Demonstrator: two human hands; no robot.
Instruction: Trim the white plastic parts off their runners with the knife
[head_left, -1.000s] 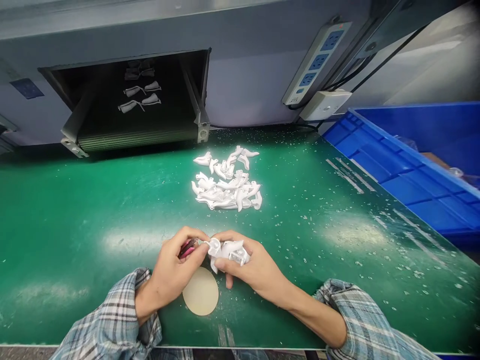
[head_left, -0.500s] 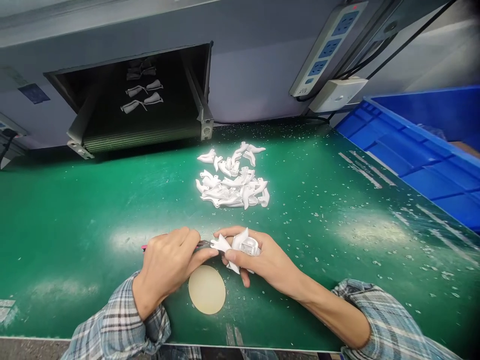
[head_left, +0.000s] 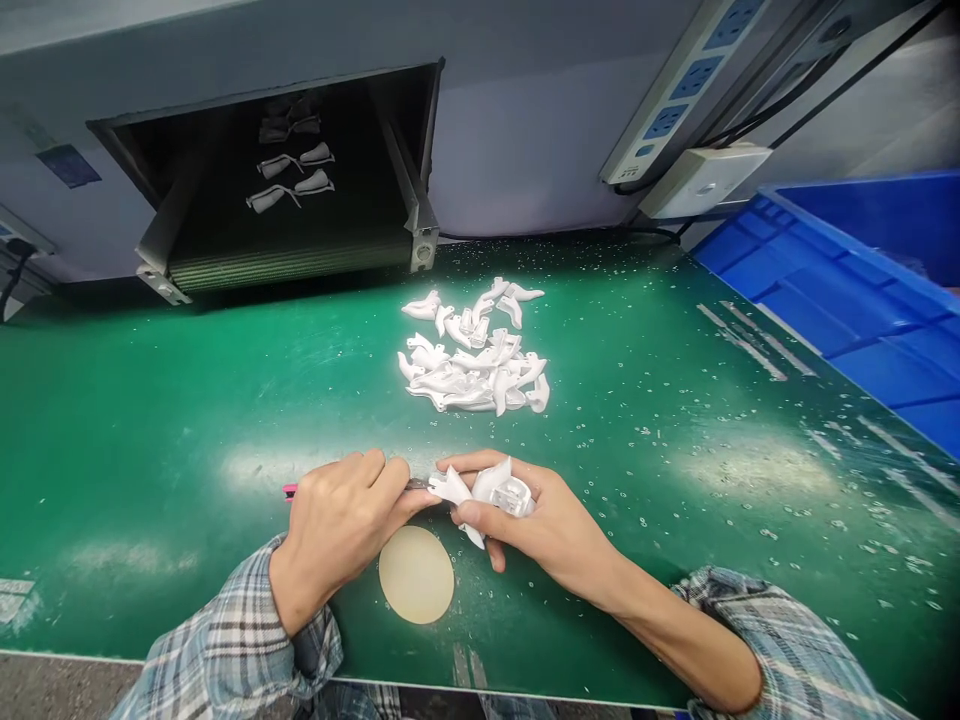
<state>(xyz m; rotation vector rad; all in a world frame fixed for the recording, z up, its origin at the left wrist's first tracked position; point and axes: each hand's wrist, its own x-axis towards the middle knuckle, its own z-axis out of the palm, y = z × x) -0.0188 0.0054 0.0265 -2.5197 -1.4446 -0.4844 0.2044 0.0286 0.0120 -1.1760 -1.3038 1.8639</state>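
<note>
Grips clenched, left hand on a pink-handled tool, right hand on a white plastic part (green bench open leftward).

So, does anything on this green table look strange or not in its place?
Yes: many tiny pale flecks lie scattered across the green bench mat, mostly right of the pile of white plastic parts. They look like spilled trimmings, but are too small to tell.

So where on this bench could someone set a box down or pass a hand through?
The widest room is the green mat left of the pile of white plastic pieces. Another flecked patch lies between that pile and the blue crate. It's crowded at the pile and around the left hand, holding a pink-handled tool, and the right hand, holding a white plastic piece, above a tan disc.
</note>
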